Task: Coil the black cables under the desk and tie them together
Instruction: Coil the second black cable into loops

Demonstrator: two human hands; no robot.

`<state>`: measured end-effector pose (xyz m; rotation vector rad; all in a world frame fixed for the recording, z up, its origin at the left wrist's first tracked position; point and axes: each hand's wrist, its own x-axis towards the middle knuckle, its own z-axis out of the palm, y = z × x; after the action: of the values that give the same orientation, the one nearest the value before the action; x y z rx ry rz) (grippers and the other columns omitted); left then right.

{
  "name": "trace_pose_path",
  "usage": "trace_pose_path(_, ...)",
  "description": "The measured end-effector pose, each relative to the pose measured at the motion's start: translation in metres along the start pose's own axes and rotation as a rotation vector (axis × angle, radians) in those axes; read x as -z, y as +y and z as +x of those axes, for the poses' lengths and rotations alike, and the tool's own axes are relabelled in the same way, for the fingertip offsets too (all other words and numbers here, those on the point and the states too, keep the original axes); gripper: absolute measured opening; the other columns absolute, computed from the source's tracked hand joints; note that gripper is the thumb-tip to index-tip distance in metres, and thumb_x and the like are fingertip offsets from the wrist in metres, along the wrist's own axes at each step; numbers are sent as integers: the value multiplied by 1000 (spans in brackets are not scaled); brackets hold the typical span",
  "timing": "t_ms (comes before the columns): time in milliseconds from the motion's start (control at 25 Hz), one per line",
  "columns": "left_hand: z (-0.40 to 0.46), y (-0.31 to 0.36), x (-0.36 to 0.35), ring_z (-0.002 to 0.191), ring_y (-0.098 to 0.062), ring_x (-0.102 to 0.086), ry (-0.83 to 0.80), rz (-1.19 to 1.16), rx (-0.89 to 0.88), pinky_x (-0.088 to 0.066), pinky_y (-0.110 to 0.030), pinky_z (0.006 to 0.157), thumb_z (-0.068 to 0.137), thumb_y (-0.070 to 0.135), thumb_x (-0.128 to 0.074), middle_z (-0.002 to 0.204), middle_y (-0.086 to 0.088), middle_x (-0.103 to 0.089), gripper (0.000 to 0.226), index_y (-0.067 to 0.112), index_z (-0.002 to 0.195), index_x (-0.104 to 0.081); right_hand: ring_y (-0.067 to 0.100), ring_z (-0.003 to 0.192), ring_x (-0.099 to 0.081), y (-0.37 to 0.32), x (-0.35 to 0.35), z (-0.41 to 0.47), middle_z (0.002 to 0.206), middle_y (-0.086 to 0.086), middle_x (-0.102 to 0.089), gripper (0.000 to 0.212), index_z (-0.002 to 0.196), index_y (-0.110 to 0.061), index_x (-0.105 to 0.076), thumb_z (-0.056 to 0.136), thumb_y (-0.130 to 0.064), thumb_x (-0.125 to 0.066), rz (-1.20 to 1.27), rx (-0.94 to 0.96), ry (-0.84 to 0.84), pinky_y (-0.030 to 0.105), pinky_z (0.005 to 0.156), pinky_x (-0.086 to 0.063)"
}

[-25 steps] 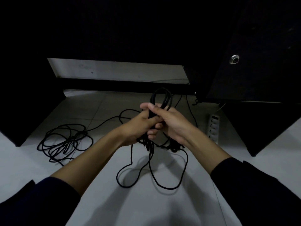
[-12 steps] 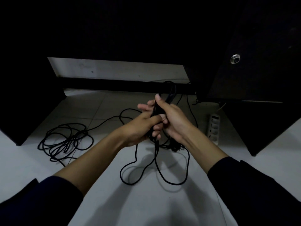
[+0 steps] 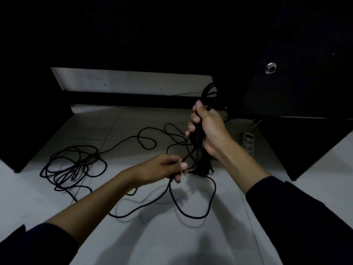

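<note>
No text, label, brand, number or sign can be read anywhere in the head view. The white power strip (image 3: 248, 140) on the floor beside the dark cabinet shows only blurred dark shapes on its face, too dim and small to tell whether any is lettering.

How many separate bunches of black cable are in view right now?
2. One coiled bundle is gripped upright in the right hand, its slack strand pinched by the left hand. One loose pile lies on the floor at left. More may be hidden in the dark under the desk.
</note>
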<state>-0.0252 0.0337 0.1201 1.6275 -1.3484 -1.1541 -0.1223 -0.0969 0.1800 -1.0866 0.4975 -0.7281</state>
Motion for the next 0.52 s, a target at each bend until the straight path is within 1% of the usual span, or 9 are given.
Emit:
trace_pose_path(80,-2,-5,7,79,-12,-60,21,121,22,-53,-37,84,98,29,-52,81,-4,-60,27,5,94,-62,9,41,-35,5,4,-1,53,-8,-38,25,85,-15,-44,104,-30,-37,-66,4,-1,23,41,-37)
trace_pose_path(160,-4,-6,12,73,-7,-55,43,161,15,-50,-31,72,96,30,-55,79,0,-56,24,7,93,-62,8,40,-32,7,9,-1,54,-7,-36,25,86,-14,-44,104,-30,-38,-170,25,-4,22,38,-32)
trace_pose_path(240,-7,1,14,68,0,-50,59,202,-37,-45,-22,65,97,26,-54,79,7,-55,17,12,96,-64,7,39,-31,7,13,-1,56,-6,-36,24,89,-13,-44,104,-30,-38,-287,47,-23,21,36,-31)
trace_pose_path(320,-7,12,16,63,1,-48,75,253,-126,-42,-19,59,98,24,-51,75,8,-52,17,13,98,-64,7,39,-31,10,18,-3,56,-6,-37,24,89,-13,-44,104,-30,-38,-347,39,-61,21,36,-30)
trace_pose_path(400,-7,25,17,58,-1,-47,110,296,-225,-40,-19,57,97,21,-52,68,9,-50,14,13,92,-62,7,39,-32,13,21,-4,55,-7,-38,25,86,-14,-45,104,-29,-38,-369,16,-104,21,37,-31)
trace_pose_path(440,-5,31,16,58,0,-49,133,295,-267,-39,-18,57,96,19,-55,67,11,-54,10,13,90,-60,8,38,-34,14,20,-6,54,-7,-40,25,85,-14,-46,104,-29,-38,-385,9,-124,21,38,-32)
trace_pose_path(480,-3,37,14,60,1,-53,162,263,-293,-40,-16,58,94,15,-59,69,14,-59,7,10,90,-58,8,39,-38,17,20,-7,53,-8,-42,26,84,-14,-47,104,-28,-38,-410,11,-145,22,40,-35)
trace_pose_path(520,-1,42,13,64,3,-56,195,198,-297,-41,-13,59,92,11,-61,75,14,-64,8,6,93,-54,7,41,-43,18,18,-10,52,-9,-46,27,82,-13,-49,104,-26,-39,-432,15,-162,23,42,-38)
